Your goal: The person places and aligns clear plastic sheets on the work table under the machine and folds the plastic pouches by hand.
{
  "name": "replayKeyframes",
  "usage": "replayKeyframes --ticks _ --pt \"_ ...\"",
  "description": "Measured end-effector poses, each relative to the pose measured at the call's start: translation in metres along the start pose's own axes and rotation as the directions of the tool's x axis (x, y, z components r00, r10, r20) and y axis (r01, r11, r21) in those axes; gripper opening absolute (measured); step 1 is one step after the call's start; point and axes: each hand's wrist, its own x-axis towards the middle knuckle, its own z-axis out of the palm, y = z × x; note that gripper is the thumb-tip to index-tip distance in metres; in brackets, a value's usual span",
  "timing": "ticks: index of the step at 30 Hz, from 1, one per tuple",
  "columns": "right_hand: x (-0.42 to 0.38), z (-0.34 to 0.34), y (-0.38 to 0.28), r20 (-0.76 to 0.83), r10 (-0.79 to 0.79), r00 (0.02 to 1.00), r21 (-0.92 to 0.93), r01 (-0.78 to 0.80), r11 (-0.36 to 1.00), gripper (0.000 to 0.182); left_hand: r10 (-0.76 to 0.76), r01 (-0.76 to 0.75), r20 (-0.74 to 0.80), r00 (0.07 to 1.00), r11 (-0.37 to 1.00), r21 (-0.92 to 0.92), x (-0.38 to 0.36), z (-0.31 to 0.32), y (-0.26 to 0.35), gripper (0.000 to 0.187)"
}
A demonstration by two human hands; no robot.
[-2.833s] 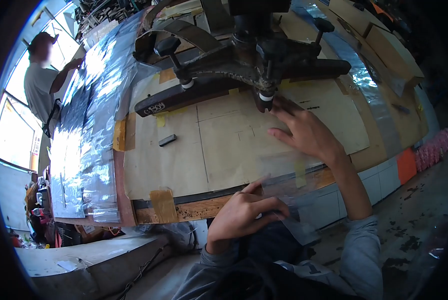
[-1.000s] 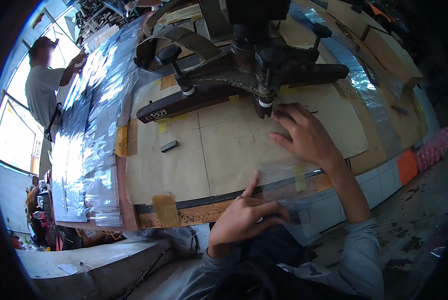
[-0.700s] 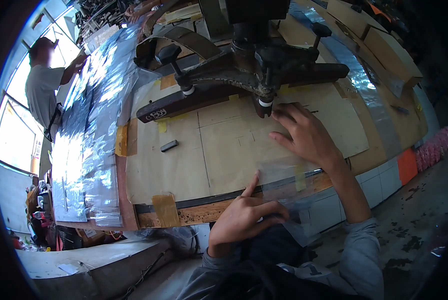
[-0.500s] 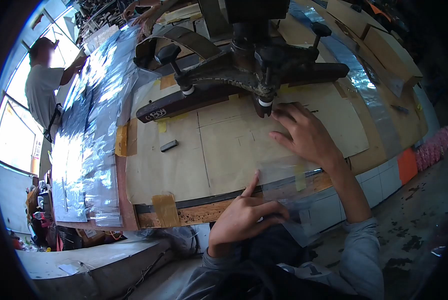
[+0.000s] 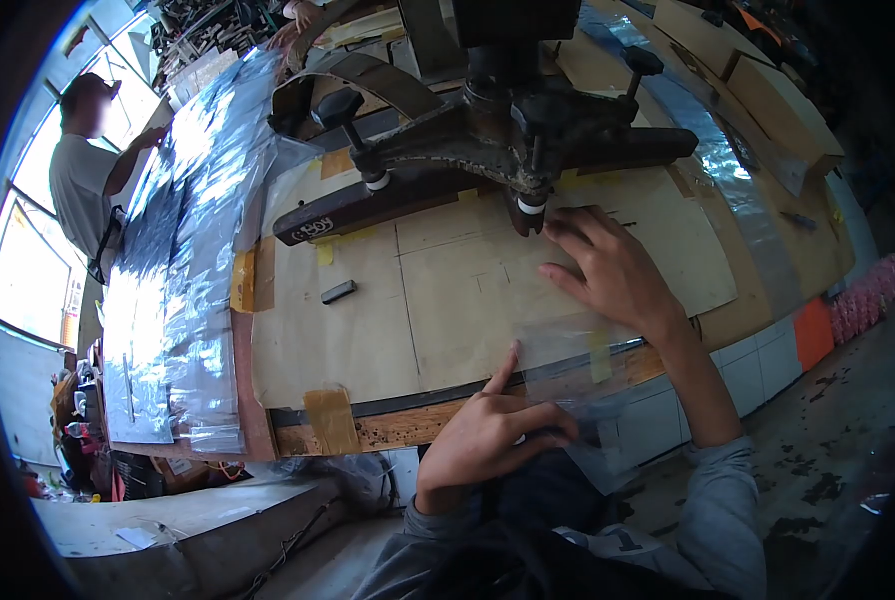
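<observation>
My left hand (image 5: 493, 430) is at the front edge of the board, its index finger stretched out to the corner of a clear plastic sheet (image 5: 568, 360). Its other fingers are curled against the part of the sheet that hangs over the edge. Fingers apart, my right hand (image 5: 613, 270) rests on the tan paper-covered board (image 5: 348, 340), its fingertips close to the dark notched tip (image 5: 528, 215) of the press head. Pencilled lines mark the paper. A small dark block (image 5: 339, 292) lies on it to the left.
Above the board stands a heavy black metal press arm (image 5: 448, 150) with knobs and a crossbar (image 5: 368, 210). Shiny plastic sheeting (image 5: 188, 300) covers the left side. A person (image 5: 88, 180) stands beyond it; another person's hand (image 5: 303, 15) shows at the top. Cardboard boxes (image 5: 783, 110) stand right.
Both my hands stay in place. The person at the left has shifted slightly and lowered their arm a little. The other person's hand at the top has moved.
</observation>
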Motion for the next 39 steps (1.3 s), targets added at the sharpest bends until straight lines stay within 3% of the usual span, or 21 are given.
replayKeyframes --ticks 17,30,39 --pt "-0.002 0.0 -0.001 -0.004 0.011 1.0 0.049 -0.011 0.999 0.042 0.005 -0.005 0.018 1.0 1.0 0.005 -0.001 0.0 -0.002 0.014" --pt "-0.009 0.002 0.001 -0.007 0.114 0.993 0.158 -0.112 0.981 0.041 -0.022 0.022 0.002 1.0 1.0 -0.018 -0.003 0.002 -0.002 0.014" --pt "-0.007 0.003 0.007 -0.075 0.192 0.978 0.195 -0.175 0.965 0.032 0.035 -0.047 -0.044 0.998 0.941 -0.336 -0.011 -0.009 -0.006 0.007"
